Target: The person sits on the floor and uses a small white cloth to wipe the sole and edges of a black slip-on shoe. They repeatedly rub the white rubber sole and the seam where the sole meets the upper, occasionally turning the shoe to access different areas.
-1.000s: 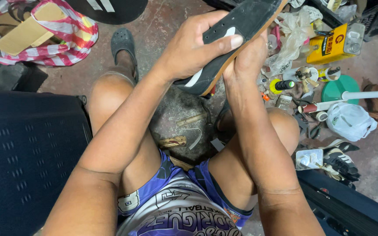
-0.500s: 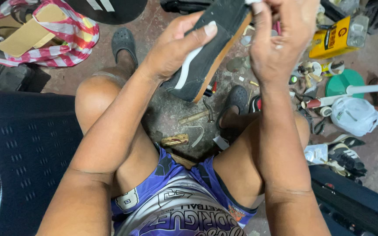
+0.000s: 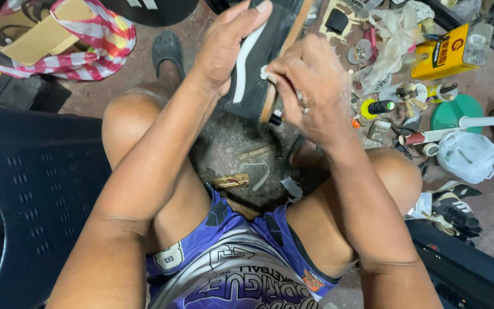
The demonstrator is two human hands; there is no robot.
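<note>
A black shoe (image 3: 258, 63) with a white side stripe and a tan sole edge is held up above my knees. My left hand (image 3: 224, 46) grips it from the left side, fingers over the upper. My right hand (image 3: 310, 86) is closed at the shoe's sole edge, pinching something small and white against it; a short dark tool tip shows just below the fingers. On the rough stone block (image 3: 230, 143) between my legs lie small wooden sticks and a white strip.
A dark plastic chair (image 3: 24, 189) stands at the left. A striped bag (image 3: 75, 51) lies at the top left. At the right are a yellow can (image 3: 447, 51), a green lid (image 3: 458, 111), a white plastic bag (image 3: 470, 154), a black-capped bottle (image 3: 378, 107) and several small items.
The shoe has come lower and nearer my knees. My right hand moved down from the shoe's toe end to its sole edge. The stone block now shows between my legs.
</note>
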